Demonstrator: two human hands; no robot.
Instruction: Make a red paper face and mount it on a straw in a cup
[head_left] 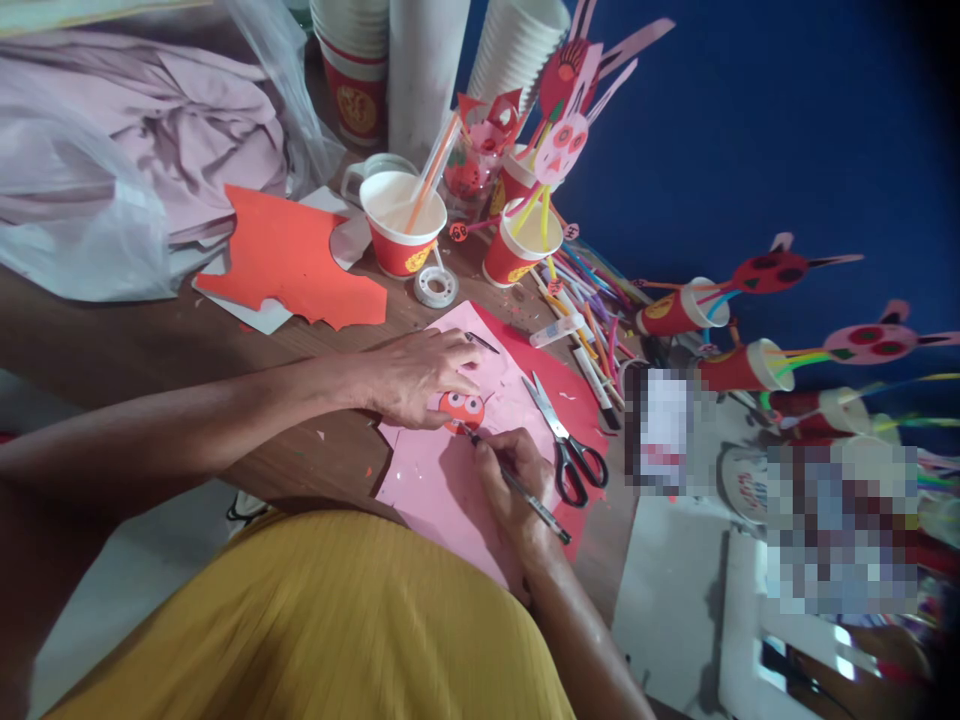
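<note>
My right hand (517, 480) is closed around a black-and-clear pen (536, 508), its tip at the lower edge of a small orange-red paper face (463, 408) with round white eyes. With fingers apart, my left hand (424, 375) lies on the pink paper (450, 500), its thumb and fingertips at the face's left side. Under the pink paper shows a red sheet (585, 400). Black-handled scissors (564, 440) lie partly open just right of my right hand. A small dark pen-like piece (481, 343) rests beyond my left fingers.
A cut orange sheet (292, 262) lies at the left, near a plastic bag (112, 235) with pink cloth. Behind stand paper cups (401, 245), a tape roll (436, 287) and a rabbit-face figure (561, 150). Coloured sticks (581, 290) and more cups with figures (746, 367) are at the right.
</note>
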